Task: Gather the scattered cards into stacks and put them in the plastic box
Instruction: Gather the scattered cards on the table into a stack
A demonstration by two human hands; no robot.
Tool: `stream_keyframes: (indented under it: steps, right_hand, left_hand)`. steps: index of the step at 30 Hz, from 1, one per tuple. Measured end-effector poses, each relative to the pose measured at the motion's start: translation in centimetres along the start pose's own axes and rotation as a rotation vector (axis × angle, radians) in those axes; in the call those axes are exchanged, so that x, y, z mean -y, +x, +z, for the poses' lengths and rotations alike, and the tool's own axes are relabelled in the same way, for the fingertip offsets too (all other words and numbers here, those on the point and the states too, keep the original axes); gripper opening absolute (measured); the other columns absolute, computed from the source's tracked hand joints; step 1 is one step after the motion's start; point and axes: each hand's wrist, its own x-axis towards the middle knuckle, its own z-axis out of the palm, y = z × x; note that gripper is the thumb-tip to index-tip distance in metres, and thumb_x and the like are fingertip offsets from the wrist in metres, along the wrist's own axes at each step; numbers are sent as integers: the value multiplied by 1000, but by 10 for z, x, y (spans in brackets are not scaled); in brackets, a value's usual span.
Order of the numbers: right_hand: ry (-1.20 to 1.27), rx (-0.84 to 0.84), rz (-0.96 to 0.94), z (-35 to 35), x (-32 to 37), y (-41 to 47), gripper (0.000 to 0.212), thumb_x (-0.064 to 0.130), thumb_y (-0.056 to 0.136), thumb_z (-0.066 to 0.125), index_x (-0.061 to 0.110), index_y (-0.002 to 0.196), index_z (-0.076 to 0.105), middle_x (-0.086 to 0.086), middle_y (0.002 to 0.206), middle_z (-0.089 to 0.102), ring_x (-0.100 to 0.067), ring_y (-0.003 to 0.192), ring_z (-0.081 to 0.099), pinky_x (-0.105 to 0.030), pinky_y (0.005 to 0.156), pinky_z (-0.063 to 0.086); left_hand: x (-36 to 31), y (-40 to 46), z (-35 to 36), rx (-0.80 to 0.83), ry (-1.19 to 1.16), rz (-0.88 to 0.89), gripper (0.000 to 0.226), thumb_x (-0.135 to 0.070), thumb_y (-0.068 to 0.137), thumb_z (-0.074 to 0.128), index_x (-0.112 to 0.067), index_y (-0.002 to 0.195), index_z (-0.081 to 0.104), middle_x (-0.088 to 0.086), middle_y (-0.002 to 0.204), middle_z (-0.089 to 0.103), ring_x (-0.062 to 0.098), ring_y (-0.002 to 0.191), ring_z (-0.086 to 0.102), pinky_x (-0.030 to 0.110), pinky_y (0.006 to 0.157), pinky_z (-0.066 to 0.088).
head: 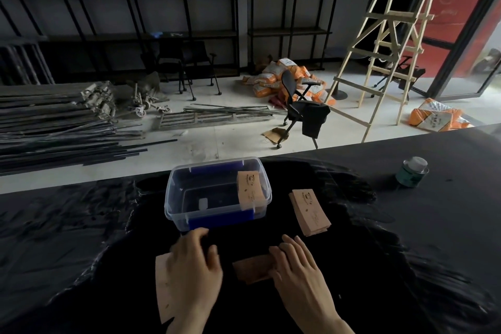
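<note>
My right hand (pixel 295 266) lies flat on cards (pixel 250 270) at lower centre; left hand (pixel 193 266), apart, covers another. I'd square edges before lifting toward the box (pixel 173 198).

left hand (pixel 193 268), right hand (pixel 296 266), bare, no sleeves visible

The plastic box (pixel 217 192) is showing clear walls with blue clips at its near and far rims. The cards inside it (pixel 250 189) are looking pale tan with small dark print, as is the stack (pixel 310 211) lying at three o'clock from the box. The table covering (pixel 81 238) is gleaming glossy black. At two o'clock, a tin (pixel 412 172) is showing green under a pale lid.
</note>
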Motion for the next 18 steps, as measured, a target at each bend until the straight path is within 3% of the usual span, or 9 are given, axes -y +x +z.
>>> stream_keyframes:
  steps: [3, 6, 9, 12, 15, 18]
  right_hand:
    - [24, -25, -16, 0, 3, 4, 43, 37, 100, 46, 15, 134, 60, -4, 131, 65, -26, 139, 51, -45, 123, 19]
    - [27, -3, -27, 0, 9, 9, 44, 37, 99, 43, 16, 132, 61, -4, 133, 65, -27, 139, 52, -47, 121, 21]
    - [35, 42, -32, -2, 13, 13, 44, 37, 99, 42, 18, 136, 56, -3, 136, 63, -26, 142, 48, -45, 124, 27]
    - [39, 79, -45, -4, 16, 14, 41, 35, 97, 58, 18, 135, 56, -2, 138, 62, -26, 144, 45, -46, 124, 30]
    - [54, 37, -73, -4, 18, 14, 48, 32, 89, 75, 16, 131, 58, -4, 136, 66, -25, 141, 49, -40, 126, 23]
    - [140, -32, 6, -8, 22, 17, 73, 27, 79, 86, 12, 139, 49, -8, 139, 66, -21, 140, 48, -33, 126, 17]
  left_hand:
    - [26, 1, -12, 75, 340, -297, 65, -44, 88, 64, -25, 145, 39, 9, 153, 43, 30, 145, 32, 47, 117, 31]
    - [31, -3, -15, 142, 347, -342, 62, -46, 91, 59, -25, 146, 38, 7, 152, 43, 30, 141, 35, 48, 111, 38]
    - [29, 2, -14, 168, 217, -251, 65, -29, 85, 73, -33, 142, 41, 4, 140, 53, 28, 128, 49, 44, 101, 47]
    - [21, 10, -13, 192, -158, -128, 68, -3, 78, 79, -39, 127, 51, -11, 117, 67, 11, 106, 65, 34, 87, 57]
    - [-1, 20, -9, 233, -307, 35, 54, -8, 79, 83, -46, 107, 58, -20, 92, 72, -4, 87, 70, 24, 77, 61]
    - [-26, 20, 2, 422, -280, 207, 48, -10, 84, 80, -48, 100, 55, -22, 90, 70, -13, 87, 68, 14, 79, 60]
